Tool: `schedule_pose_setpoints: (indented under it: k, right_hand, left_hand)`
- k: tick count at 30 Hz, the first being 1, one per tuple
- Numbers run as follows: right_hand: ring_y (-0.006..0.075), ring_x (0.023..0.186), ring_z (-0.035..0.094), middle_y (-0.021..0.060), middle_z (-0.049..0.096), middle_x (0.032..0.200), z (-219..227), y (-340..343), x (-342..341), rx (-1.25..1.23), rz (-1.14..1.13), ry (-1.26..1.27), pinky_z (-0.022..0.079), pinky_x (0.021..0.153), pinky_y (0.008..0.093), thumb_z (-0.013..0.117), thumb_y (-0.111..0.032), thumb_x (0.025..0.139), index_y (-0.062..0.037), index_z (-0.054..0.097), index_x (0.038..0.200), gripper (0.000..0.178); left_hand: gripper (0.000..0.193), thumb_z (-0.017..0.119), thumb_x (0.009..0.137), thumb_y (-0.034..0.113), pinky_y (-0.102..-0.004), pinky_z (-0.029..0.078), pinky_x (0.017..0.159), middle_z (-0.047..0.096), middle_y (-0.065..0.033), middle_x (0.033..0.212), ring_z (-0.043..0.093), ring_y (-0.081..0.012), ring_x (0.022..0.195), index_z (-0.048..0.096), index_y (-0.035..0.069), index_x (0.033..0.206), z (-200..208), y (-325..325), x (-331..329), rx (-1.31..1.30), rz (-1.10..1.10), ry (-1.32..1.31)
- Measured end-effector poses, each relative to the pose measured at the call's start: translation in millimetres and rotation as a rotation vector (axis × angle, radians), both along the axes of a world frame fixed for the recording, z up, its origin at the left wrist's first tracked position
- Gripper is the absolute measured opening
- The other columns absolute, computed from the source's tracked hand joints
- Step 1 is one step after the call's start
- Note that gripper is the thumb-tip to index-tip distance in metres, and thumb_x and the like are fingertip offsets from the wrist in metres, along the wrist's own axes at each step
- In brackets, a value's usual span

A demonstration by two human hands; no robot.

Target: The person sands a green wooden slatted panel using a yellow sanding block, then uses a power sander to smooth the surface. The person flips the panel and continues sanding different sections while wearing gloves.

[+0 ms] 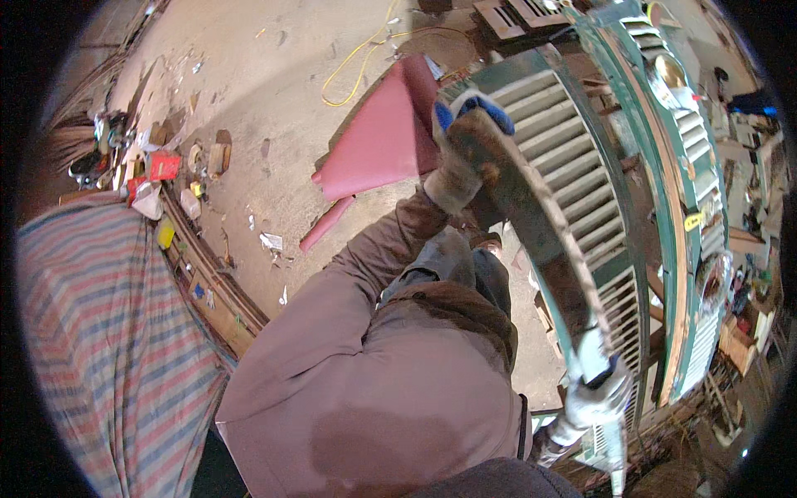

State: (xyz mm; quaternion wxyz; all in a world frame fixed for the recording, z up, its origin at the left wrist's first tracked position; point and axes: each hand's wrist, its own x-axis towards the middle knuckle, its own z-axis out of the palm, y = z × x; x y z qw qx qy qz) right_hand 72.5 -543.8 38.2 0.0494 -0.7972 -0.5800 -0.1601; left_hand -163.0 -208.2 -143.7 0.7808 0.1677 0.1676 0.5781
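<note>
My left hand (458, 170), in a grey glove with blue fingertips, is wrapped round the far end of a long dark wooden board (544, 207). The board slants across a louvered shutter panel (573, 149) with a dark green frame and pale slats. At the board's near end my right hand (599, 392), in a pale glove, is closed beside a bright whitish patch; its grip is partly hidden. A narrow pale strip (618, 461) shows below that hand, and I cannot make out what it belongs to.
Another green louvered panel (685, 199) stands to the right. A red sheet (386, 137) and a yellow cord (359, 79) lie on the concrete floor. Striped cloth (108, 324) hangs at left, near scattered debris and a red box (163, 165).
</note>
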Motion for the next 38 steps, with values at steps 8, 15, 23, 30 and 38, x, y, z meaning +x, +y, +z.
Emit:
schedule_pose_setpoints:
  k: [8, 15, 23, 30, 38]
  right_hand:
    - [0.0384, 0.075, 0.069, 0.0151, 0.069, 0.085, 7, 40, 60, 0.027, 0.005, 0.011, 0.053, 0.065, 0.0455, 0.08, -0.068, 0.078, -0.0085, 0.067, 0.108, 0.068]
    - [0.0338, 0.075, 0.072, 0.0136, 0.072, 0.089, -6, 54, 96, 0.158, 0.125, -0.101, 0.057, 0.067, 0.0423, 0.088, -0.06, 0.073, -0.0052, 0.066, 0.11, 0.07]
    - [0.0326, 0.079, 0.072, 0.0134, 0.072, 0.088, 11, 57, 78, 0.031, -0.014, 0.036, 0.057, 0.069, 0.0423, 0.083, -0.062, 0.076, -0.0104, 0.066, 0.111, 0.065]
    - [0.0354, 0.081, 0.071, 0.0148, 0.072, 0.093, 18, 60, 94, 0.024, 0.057, 0.212, 0.057, 0.07, 0.0417, 0.084, -0.046, 0.076, -0.0086, 0.066, 0.116, 0.057]
    - [0.0327, 0.116, 0.065, 0.0167, 0.069, 0.122, 43, 22, 109, -0.202, -0.145, 0.319, 0.051, 0.1, 0.0441, 0.086, -0.03, 0.07, -0.0099, 0.061, 0.134, 0.072]
  left_hand:
    - [0.038, 0.052, 0.101, 0.028, -0.0422, 0.052, 0.095, 0.063, -0.0143, 0.117, 0.062, -0.0321, 0.11, 0.055, 0.004, 0.13, -46, 65, 65, 0.573, 0.58, 0.879]
    - [0.081, 0.07, 0.086, 0.012, -0.0462, 0.047, 0.104, 0.055, -0.0269, 0.133, 0.056, -0.0445, 0.119, 0.033, -0.002, 0.156, -63, 109, 89, 0.613, 0.508, 1.002]
    - [0.07, 0.061, 0.092, 0.007, -0.044, 0.046, 0.105, 0.057, -0.0226, 0.132, 0.056, -0.0383, 0.121, 0.037, 0.007, 0.157, -67, 118, 89, 0.728, 0.517, 1.054]
    - [0.048, 0.049, 0.104, 0.012, -0.04, 0.05, 0.103, 0.065, -0.0167, 0.126, 0.063, -0.026, 0.117, 0.046, 0.003, 0.151, -70, 132, 80, 0.869, 0.63, 0.94]
    - [0.102, 0.051, 0.096, 0.073, -0.0481, 0.039, 0.117, 0.045, -0.0207, 0.153, 0.049, -0.0335, 0.137, 0.022, 0.0, 0.161, -66, 166, 29, 1.059, 0.227, 0.763]
